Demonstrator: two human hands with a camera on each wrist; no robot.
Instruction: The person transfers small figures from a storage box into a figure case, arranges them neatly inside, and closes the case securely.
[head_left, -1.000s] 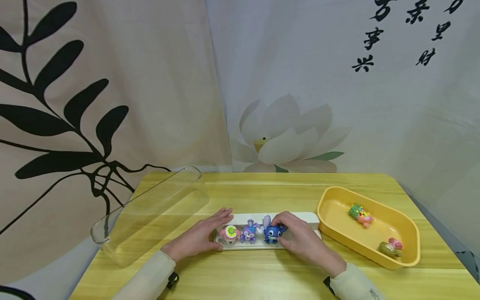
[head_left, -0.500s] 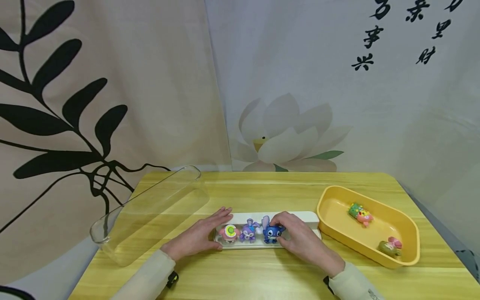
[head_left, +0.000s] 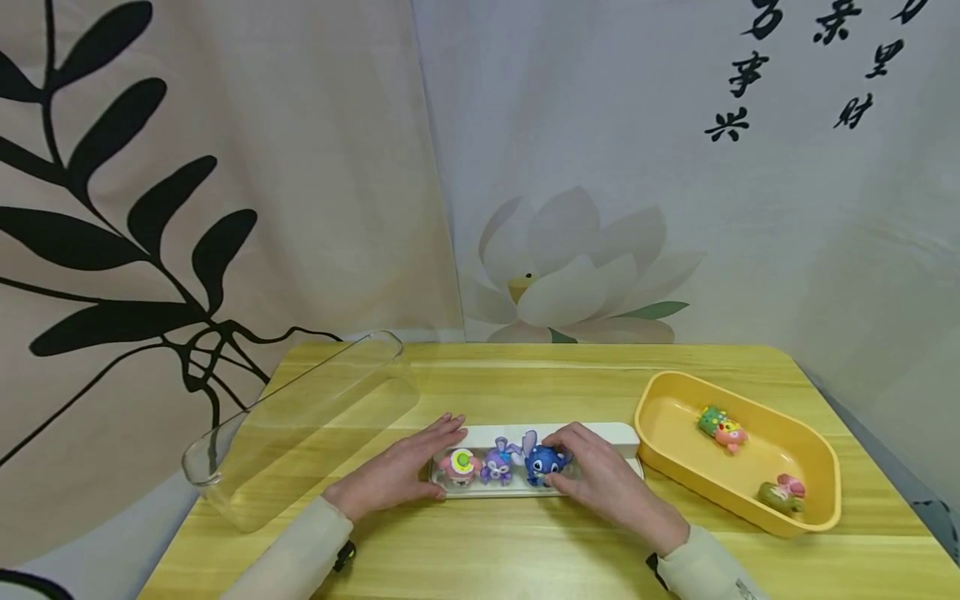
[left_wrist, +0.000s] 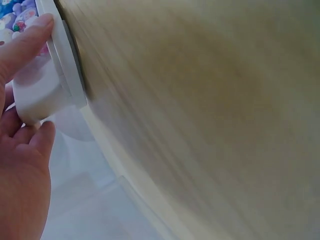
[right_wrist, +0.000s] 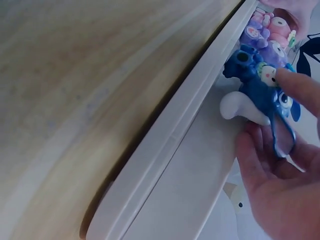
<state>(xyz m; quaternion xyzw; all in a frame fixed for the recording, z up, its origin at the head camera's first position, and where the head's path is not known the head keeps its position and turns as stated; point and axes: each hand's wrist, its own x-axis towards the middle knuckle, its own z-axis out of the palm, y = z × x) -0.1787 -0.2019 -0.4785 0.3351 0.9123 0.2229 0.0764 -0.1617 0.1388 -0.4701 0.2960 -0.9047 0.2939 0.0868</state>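
Observation:
A long white base (head_left: 617, 437) lies near the middle of the table and carries three small figurines in a row. My left hand (head_left: 397, 475) grips its left end, thumb at the front rim and fingers round behind. Nearest that hand stands a pink figurine (head_left: 461, 467) with a yellow-green and white disc, beside a purple long-eared figurine (head_left: 497, 462). My right hand (head_left: 611, 479) pinches a blue big-eared figurine (head_left: 542, 462) on the base, right of the purple one. In the right wrist view, this blue figurine (right_wrist: 260, 95) leans between thumb and fingers, over the base.
A yellow tray (head_left: 720, 508) stands at the right, holding a green-and-pink figurine (head_left: 722, 430) and an olive figurine with a pink top (head_left: 782, 494). A clear long cover (head_left: 315, 425) lies aslant at the left, reaching past the table edge.
In my right hand, the blue figurine has turned and tilted slightly to the left. My left hand and the base hold their place.

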